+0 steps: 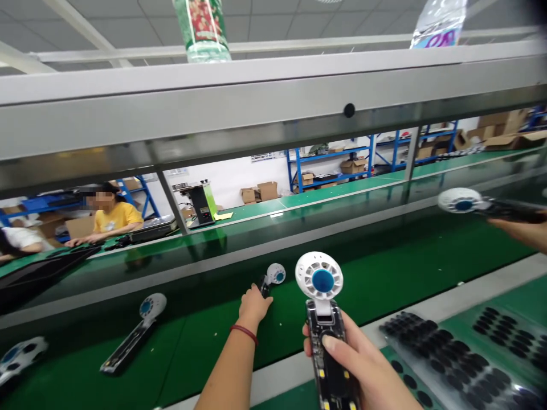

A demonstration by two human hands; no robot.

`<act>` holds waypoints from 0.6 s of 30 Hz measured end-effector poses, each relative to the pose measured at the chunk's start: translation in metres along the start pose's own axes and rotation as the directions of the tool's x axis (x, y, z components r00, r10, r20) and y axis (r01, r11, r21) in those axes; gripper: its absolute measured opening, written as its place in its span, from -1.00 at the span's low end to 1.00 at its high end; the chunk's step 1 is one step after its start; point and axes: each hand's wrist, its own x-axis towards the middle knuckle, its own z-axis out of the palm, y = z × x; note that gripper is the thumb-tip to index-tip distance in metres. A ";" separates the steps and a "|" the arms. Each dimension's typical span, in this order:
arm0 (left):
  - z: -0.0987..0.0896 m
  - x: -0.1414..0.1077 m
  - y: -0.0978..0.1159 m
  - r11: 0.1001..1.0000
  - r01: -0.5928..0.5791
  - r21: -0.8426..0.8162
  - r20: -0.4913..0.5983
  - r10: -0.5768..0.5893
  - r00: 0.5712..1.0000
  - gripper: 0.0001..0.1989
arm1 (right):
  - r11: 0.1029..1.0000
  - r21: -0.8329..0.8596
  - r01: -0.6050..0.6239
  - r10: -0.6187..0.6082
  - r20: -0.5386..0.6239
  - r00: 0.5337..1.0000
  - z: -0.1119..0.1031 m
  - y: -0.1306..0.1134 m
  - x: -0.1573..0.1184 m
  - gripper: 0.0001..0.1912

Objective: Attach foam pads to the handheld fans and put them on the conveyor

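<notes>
My right hand (354, 359) grips an unfinished handheld device (331, 341) with a round white, vented, fan-like head (319, 276) and a blue centre. Its dark body shows a circuit board and small yellowish lights. The thumb presses on a dark round spot below the head. Farther forward, my left hand (254, 304) is stretched over the green conveyor belt, its fingers closed around the dark body of a second such device (276, 274). Part of that body is hidden by the fingers.
Another device (132, 336) lies left on the belt (200, 330), a white head (23, 356) at the edge. Right, a co-worker's hand (521, 230) holds one. Sheets of black round pads (448, 350) lie front right. A shelf beam (256, 97) crosses above. A person (117, 213) sits beyond.
</notes>
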 end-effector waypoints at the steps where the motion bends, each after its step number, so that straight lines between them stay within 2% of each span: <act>1: 0.003 0.001 0.003 0.998 0.032 -0.047 0.021 -0.031 0.999 -0.67 | 1.000 0.000 0.007 -0.007 -0.008 1.000 0.002 -0.001 -0.002 -0.63; 4: 0.008 -0.012 0.012 0.957 0.129 -0.261 0.111 -0.103 0.988 -0.68 | 1.000 0.018 -0.011 0.012 -0.030 0.999 0.003 -0.007 -0.005 -0.54; 6: 0.008 -0.034 0.019 0.880 0.175 -0.442 0.184 -0.102 0.978 -0.69 | 0.999 0.042 -0.024 0.024 -0.005 1.000 0.002 -0.011 -0.006 -0.47; 9: 0.005 -0.078 0.022 0.703 0.203 -0.681 0.235 -0.052 0.971 -0.73 | 0.997 0.075 -0.014 0.008 0.086 0.996 0.003 -0.014 -0.005 -0.42; 12: 0.000 -0.127 0.017 0.517 0.238 -0.822 0.245 -0.056 0.968 -0.67 | 0.999 0.032 0.003 -0.007 0.148 0.989 0.006 -0.016 -0.011 -0.38; 14: -0.002 -0.157 0.009 0.401 0.268 -0.876 0.261 -0.073 0.963 -0.62 | 0.997 -0.076 -0.030 0.039 0.120 0.992 0.000 -0.015 -0.021 -0.37; 16: -0.002 -0.184 0.001 0.262 0.300 -0.917 0.288 -0.084 0.954 -0.65 | 0.954 -0.285 -0.089 0.095 0.006 0.995 -0.018 -0.010 -0.031 -0.41; 18: 0.000 -0.204 -0.006 0.148 0.318 -0.937 0.311 -0.067 0.948 -0.64 | 0.811 -0.564 -0.154 0.067 -0.172 0.983 -0.047 0.000 -0.039 -0.45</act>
